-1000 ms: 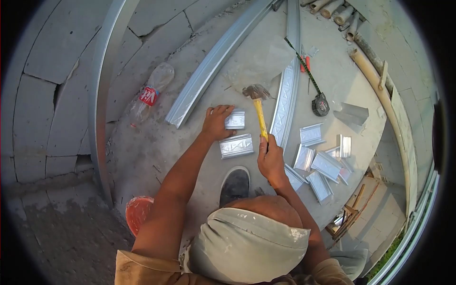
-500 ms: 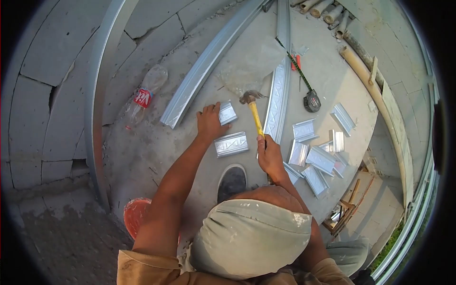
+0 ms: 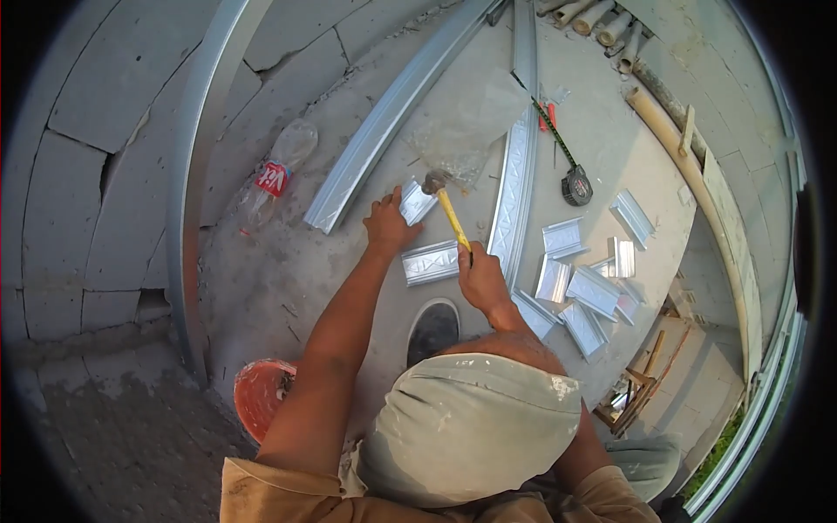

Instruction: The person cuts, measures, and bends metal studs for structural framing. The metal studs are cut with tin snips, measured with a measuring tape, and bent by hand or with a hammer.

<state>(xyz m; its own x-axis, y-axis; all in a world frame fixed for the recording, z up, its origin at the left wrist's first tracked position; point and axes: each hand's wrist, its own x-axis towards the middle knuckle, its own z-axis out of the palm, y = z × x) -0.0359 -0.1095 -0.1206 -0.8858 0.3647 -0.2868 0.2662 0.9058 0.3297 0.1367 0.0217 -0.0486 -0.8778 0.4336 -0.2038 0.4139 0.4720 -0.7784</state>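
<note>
My left hand (image 3: 390, 223) grips the left end of a short metal channel piece (image 3: 417, 206) on the concrete floor. In my right hand (image 3: 482, 277) is a claw hammer (image 3: 452, 220) with a yellow handle. Its head is over or against the right end of that piece; contact is hard to tell. A second short channel offcut (image 3: 430, 263) lies just below, its right end close to my right hand. Several more cut metal pieces (image 3: 595, 291) are heaped to the right.
Long metal channels (image 3: 384, 131) stretch away ahead, one beside a tape measure (image 3: 576, 186) with its blade out. A plastic bottle (image 3: 283, 166) lies at left, near the block wall. An orange bucket (image 3: 259, 397) stands by my left arm. Bamboo poles (image 3: 660, 118) line the right edge.
The hammer head has shifted left, from beside the held piece to its right end. The held piece is more tilted. My right hand has moved slightly left, and the view has shifted a little.
</note>
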